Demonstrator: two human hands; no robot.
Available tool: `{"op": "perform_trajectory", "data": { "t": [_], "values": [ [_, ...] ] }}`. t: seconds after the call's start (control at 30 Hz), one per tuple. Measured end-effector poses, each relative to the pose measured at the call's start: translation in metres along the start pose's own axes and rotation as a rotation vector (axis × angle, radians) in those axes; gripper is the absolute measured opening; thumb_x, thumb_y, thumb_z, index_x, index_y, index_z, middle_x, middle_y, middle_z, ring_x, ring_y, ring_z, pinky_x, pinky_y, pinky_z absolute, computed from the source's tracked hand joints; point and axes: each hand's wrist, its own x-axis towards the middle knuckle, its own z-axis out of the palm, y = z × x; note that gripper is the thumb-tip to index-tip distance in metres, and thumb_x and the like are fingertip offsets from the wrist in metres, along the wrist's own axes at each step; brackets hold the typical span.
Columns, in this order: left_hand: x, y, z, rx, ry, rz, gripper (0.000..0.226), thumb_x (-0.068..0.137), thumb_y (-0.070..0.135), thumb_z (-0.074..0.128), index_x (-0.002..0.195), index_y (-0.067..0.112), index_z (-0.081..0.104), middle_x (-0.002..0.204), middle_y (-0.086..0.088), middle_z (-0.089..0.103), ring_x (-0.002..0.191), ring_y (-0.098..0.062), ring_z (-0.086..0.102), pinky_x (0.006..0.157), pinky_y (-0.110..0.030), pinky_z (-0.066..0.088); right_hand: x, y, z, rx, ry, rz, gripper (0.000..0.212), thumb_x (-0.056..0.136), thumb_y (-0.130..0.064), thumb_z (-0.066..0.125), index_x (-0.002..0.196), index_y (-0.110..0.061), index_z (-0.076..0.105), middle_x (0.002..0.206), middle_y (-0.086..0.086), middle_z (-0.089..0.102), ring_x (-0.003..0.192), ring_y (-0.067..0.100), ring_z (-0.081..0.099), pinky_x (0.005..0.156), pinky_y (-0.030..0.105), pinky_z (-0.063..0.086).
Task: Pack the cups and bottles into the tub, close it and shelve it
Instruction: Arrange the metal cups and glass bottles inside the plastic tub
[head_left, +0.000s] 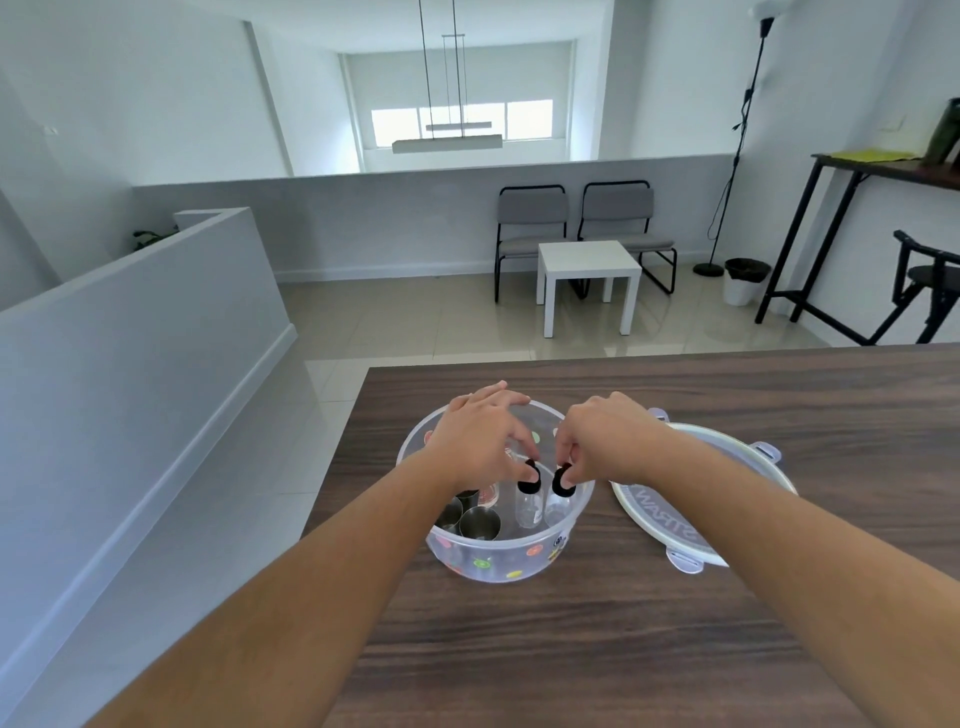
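On the dark wood table (649, 649) sits the clear round tub (498, 564), its lid (670, 512) lying flat just to its right. My left hand (480, 441) pinches the black cap of one clear bottle (529, 501) and my right hand (605, 441) pinches the other bottle (558, 504), both standing inside the tub beside the metal cups (478, 522).
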Motion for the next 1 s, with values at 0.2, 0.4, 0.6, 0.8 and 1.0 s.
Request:
{"op": "perform_trajectory", "data": {
  "t": [0.2, 0.4, 0.6, 0.8, 1.0],
  "values": [
    [-0.002, -0.006, -0.001, 0.011, 0.013, 0.008, 0.014, 0.071, 0.042, 0.073, 0.085, 0.04, 0.072, 0.147, 0.01, 0.036, 0.142, -0.012, 0.012, 0.11, -0.038, 0.013, -0.003, -0.002, 0.0, 0.073, 0.022, -0.001, 0.014, 0.073, -0.037, 0.073, 0.081, -0.026, 0.072, 0.069, -0.016, 0.052, 0.074, 0.009, 0.046, 0.076, 0.028, 0.034],
    [-0.014, -0.02, -0.011, 0.015, -0.043, 0.016, 0.016, 0.071, 0.038, 0.074, 0.086, 0.042, 0.072, 0.147, 0.012, 0.035, 0.142, -0.01, 0.01, 0.11, -0.036, 0.011, -0.005, -0.022, -0.002, 0.167, 0.001, -0.059, 0.015, 0.072, -0.037, 0.075, 0.08, -0.023, 0.075, 0.057, -0.018, 0.05, 0.064, 0.005, 0.045, 0.07, 0.025, 0.033],
    [-0.024, -0.025, -0.016, 0.032, -0.081, 0.034, 0.017, 0.069, 0.039, 0.075, 0.085, 0.042, 0.071, 0.148, 0.011, 0.034, 0.142, -0.012, 0.01, 0.111, -0.039, 0.011, -0.005, -0.043, -0.002, 0.188, -0.007, -0.097, 0.014, 0.072, -0.037, 0.074, 0.078, -0.025, 0.073, 0.06, -0.015, 0.052, 0.067, 0.006, 0.044, 0.069, 0.024, 0.033],
    [-0.029, -0.026, -0.015, 0.04, -0.091, 0.043, 0.022, 0.069, 0.036, 0.076, 0.089, 0.04, 0.072, 0.148, 0.011, 0.033, 0.142, -0.012, 0.01, 0.112, -0.04, 0.011, -0.006, -0.053, 0.006, 0.24, 0.02, -0.082, 0.015, 0.072, -0.037, 0.074, 0.082, -0.026, 0.075, 0.066, -0.014, 0.056, 0.071, 0.009, 0.048, 0.075, 0.027, 0.041],
    [-0.032, -0.029, -0.013, 0.039, -0.087, 0.019, 0.021, 0.072, 0.035, 0.073, 0.092, 0.042, 0.07, 0.149, 0.01, 0.033, 0.143, -0.014, 0.011, 0.11, -0.041, 0.013, -0.011, -0.047, 0.008, 0.334, -0.043, -0.043, 0.018, 0.067, -0.027, 0.078, 0.085, -0.026, 0.073, 0.072, -0.007, 0.069, 0.068, 0.008, 0.056, 0.068, 0.02, 0.044]
  ]
}}
